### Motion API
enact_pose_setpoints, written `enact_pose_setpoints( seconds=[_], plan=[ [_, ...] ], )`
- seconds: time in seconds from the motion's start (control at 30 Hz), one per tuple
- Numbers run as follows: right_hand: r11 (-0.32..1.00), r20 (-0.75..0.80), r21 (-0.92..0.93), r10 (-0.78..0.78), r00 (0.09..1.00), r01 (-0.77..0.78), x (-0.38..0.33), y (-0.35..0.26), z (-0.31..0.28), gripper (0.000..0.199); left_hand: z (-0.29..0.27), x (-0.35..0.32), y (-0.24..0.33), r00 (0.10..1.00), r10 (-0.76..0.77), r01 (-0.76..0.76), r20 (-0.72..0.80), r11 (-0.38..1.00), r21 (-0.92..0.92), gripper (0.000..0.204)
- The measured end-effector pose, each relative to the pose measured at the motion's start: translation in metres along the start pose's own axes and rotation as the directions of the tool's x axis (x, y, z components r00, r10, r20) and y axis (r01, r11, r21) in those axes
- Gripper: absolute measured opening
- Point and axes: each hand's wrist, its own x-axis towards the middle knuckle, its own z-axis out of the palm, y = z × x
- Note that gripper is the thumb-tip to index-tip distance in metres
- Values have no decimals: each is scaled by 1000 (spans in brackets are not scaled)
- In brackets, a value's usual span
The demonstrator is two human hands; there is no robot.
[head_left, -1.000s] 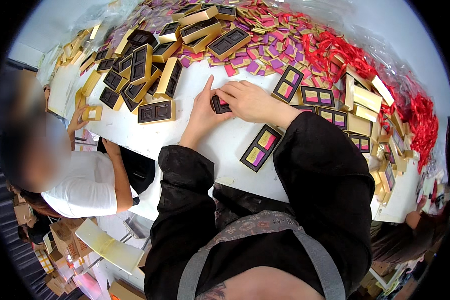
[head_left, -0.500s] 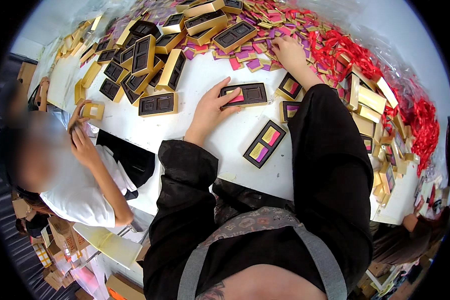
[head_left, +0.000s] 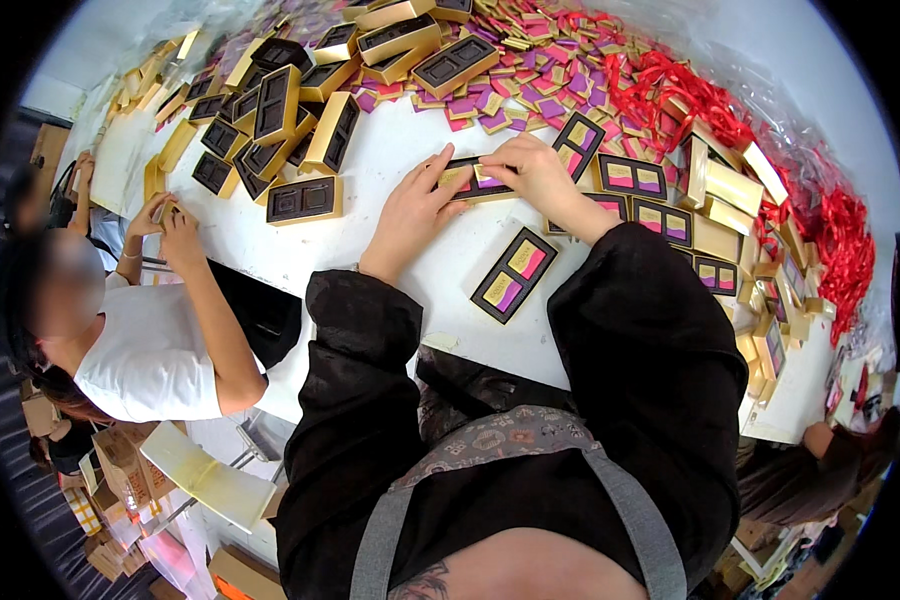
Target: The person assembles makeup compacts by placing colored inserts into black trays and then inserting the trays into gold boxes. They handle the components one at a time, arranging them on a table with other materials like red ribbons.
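A gold box [head_left: 492, 193] with a black two-compartment insert lies on the white table in front of me. My left hand [head_left: 410, 212] grips its left end, thumb at the near side, fingertips over a pink-and-gold wrapped square [head_left: 456, 181]. My right hand [head_left: 542, 180] is closed in a pinch on a purple-and-gold wrapped square [head_left: 487, 177] at the box's right compartment. Nearer to me, a filled box [head_left: 514, 276] holds two squares, one pink and one purple. More filled boxes [head_left: 631, 178] stand beyond and beside my right wrist.
Insert-lined boxes without squares [head_left: 305, 199] are heaped at the left. A wide pile of wrapped squares [head_left: 530, 85] covers the far side. Red ribbon [head_left: 670, 90] and gold boxes [head_left: 735, 200] crowd the right. A co-worker in a white shirt [head_left: 160, 350] sits at the left.
My right hand has come back from the pile to the box with a purple-and-gold square. My left hand stays at the box. The co-worker's hands have shifted.
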Motion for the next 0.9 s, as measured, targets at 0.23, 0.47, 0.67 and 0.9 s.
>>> enact_pose_setpoints(
  seconds=[0.23,0.47,0.67,0.9],
  plan=[
    [956,263,-217,-136,955,196,-9,-25,-20,25,-5,-5,-1,999,36,-38,11,992,119,51],
    [992,388,-111,-7,922,55,2,-18,-44,29,-101,-67,-50,907,-406,408,-109,786,464,67],
    [701,-1,-500,587,809,-509,81,15,0,25,-52,-64,-5,899,-436,337,38,743,578,67],
    [913,21,-194,369,929,-358,63,31,-3,19,-25,-5,-9,983,-179,175,34,981,83,63]
  ],
)
